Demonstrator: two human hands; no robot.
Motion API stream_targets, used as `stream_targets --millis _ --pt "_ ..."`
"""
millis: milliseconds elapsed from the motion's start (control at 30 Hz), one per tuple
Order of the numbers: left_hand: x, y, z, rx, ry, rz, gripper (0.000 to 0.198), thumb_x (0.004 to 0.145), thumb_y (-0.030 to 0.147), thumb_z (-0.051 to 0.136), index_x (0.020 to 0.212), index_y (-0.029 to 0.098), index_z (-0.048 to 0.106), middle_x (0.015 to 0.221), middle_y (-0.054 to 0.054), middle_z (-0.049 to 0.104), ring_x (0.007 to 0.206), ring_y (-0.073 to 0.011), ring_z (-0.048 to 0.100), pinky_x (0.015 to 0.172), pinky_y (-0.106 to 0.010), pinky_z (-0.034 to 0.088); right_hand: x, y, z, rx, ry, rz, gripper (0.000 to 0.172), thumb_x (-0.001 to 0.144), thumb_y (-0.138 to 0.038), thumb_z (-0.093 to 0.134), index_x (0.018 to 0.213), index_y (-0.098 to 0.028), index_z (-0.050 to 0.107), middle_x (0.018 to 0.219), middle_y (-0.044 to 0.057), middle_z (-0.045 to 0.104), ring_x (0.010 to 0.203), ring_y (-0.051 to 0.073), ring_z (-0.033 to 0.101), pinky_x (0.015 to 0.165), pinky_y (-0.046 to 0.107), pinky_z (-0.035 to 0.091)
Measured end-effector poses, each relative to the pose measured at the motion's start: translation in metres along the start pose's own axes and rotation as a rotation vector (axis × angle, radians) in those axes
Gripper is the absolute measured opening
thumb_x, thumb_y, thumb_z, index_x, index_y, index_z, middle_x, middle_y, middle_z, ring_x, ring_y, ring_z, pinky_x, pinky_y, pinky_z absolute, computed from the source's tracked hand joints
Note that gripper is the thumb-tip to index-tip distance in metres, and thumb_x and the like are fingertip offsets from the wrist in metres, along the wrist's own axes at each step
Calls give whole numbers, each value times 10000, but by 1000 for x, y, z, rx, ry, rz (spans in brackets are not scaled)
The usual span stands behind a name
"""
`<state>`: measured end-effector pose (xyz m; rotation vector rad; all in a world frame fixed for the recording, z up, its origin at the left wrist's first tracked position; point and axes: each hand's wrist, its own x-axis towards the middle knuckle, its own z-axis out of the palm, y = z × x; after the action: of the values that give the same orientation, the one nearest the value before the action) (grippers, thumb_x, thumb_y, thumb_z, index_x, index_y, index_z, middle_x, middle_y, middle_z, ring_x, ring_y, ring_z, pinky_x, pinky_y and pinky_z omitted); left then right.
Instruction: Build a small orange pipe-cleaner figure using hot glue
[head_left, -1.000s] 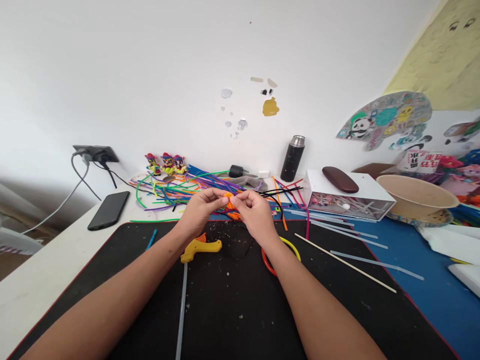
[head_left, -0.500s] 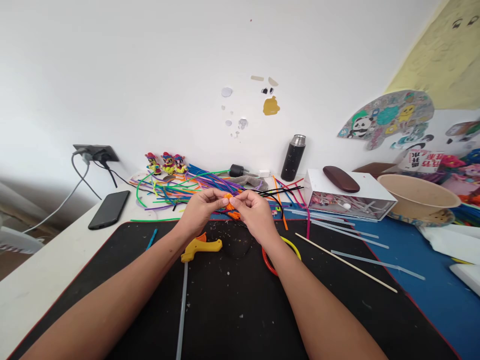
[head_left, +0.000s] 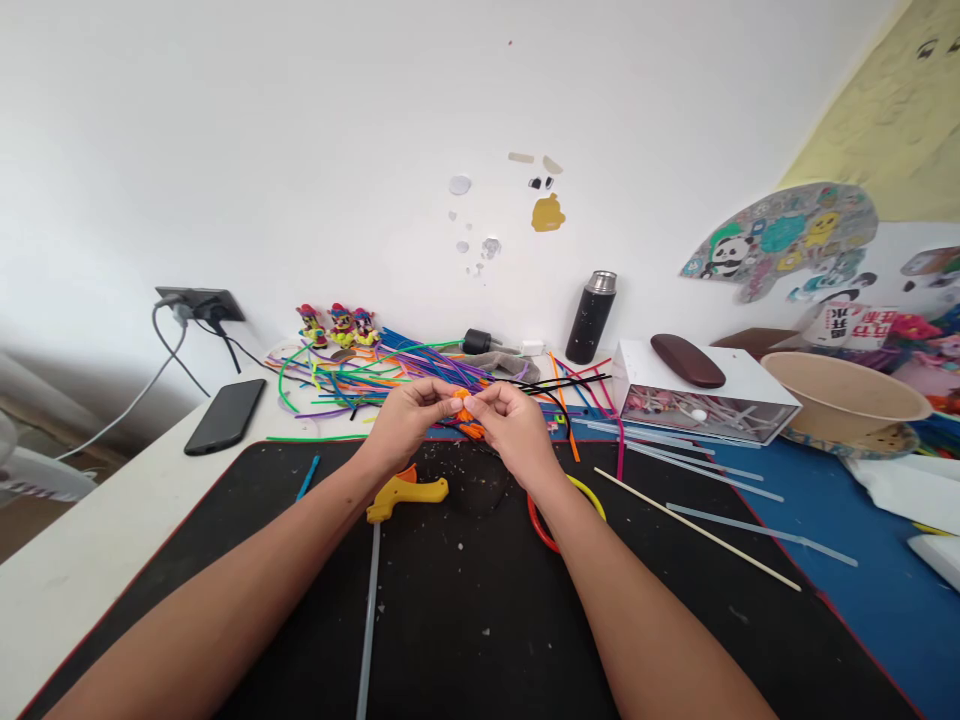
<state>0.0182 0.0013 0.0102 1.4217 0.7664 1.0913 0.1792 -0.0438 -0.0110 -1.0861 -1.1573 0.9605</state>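
While left hand (head_left: 401, 425) and right hand (head_left: 517, 425) both pinch a small, lumpy orange piece (head_left: 463, 408) (material unclear) at frame centre, yellow plastic glue gun (head_left: 412, 492) lies on black, red-edged mat (head_left: 480, 590), below centre.

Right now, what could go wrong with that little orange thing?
The small orange piece is pinched between the left hand and right hand, so it might slip and get lost among the colourful strips behind. The yellow tool lies close by the left forearm, which could bump it.
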Motion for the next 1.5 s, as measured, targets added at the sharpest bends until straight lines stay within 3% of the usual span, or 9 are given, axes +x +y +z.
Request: stream_targets --millis 600,1500 --pt "6 -11 -5 8 -13 -18 403 613 459 958 838 170 789 824 -66 790 772 -213 696 795 -352 548 1 4 -3 -144 6 -37 280 888 -490 684 818 -222 638 527 -78 445 453 111 331 453 259 263" --pt "5 -12 -7 80 -21 10 363 666 468 921 823 175 775 814 -67 783 761 -214 697 775 -347 548 2 5 -4 -207 15 8 328 857 -540 709 812 -223 639 548 -48 526 465 135 432 442 262 311"
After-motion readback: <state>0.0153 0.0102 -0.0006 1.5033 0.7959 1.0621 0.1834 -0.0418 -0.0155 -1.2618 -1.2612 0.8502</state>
